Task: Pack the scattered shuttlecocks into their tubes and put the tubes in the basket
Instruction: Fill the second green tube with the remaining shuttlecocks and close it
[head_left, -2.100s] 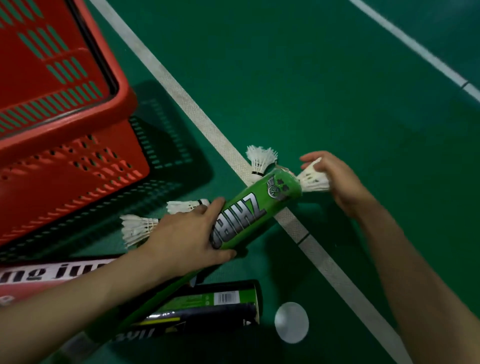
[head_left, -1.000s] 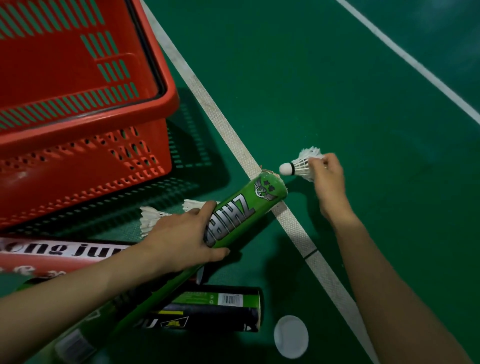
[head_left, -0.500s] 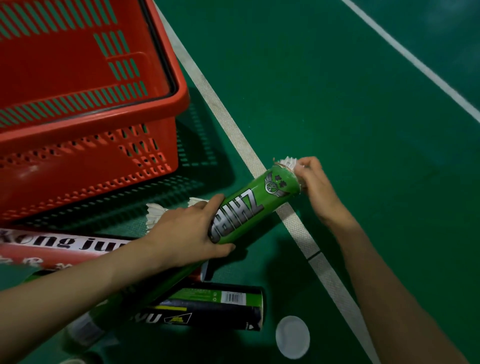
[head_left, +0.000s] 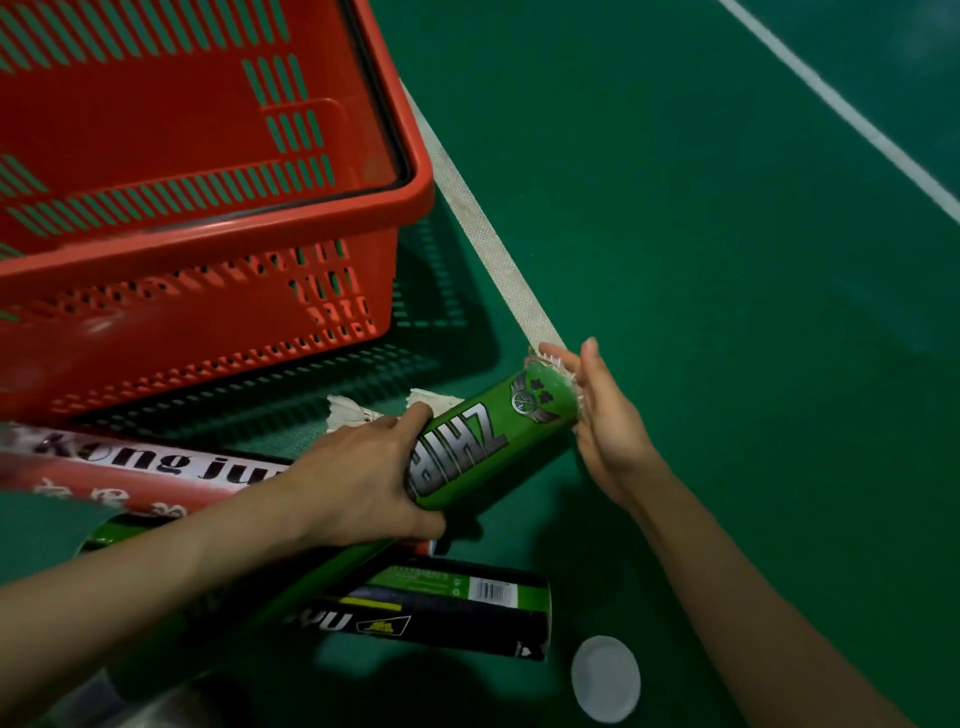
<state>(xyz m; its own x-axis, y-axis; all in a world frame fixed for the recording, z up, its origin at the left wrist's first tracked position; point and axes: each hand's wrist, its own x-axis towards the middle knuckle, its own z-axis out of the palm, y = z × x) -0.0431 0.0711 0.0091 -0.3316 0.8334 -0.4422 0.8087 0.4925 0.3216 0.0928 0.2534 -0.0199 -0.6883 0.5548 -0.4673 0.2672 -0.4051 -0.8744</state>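
Observation:
My left hand grips a green shuttlecock tube round its middle and holds it slanted above the floor. White feathers of a shuttlecock stick out of the tube's far mouth. My right hand has straight fingers, and its palm presses against that mouth and the feathers. Two more white shuttlecocks lie on the floor behind my left hand. The red basket stands at the upper left, with nothing visible inside.
A black and green tube lies on the floor below my hands, with a white round lid to its right. A red and white tube lies at the left. White court lines cross the green floor.
My right hand picked a shuttlecock off the floor, brought it to the tube's mouth and pushed it in; its fingers have now straightened against the opening. The view shifted right of the basket.

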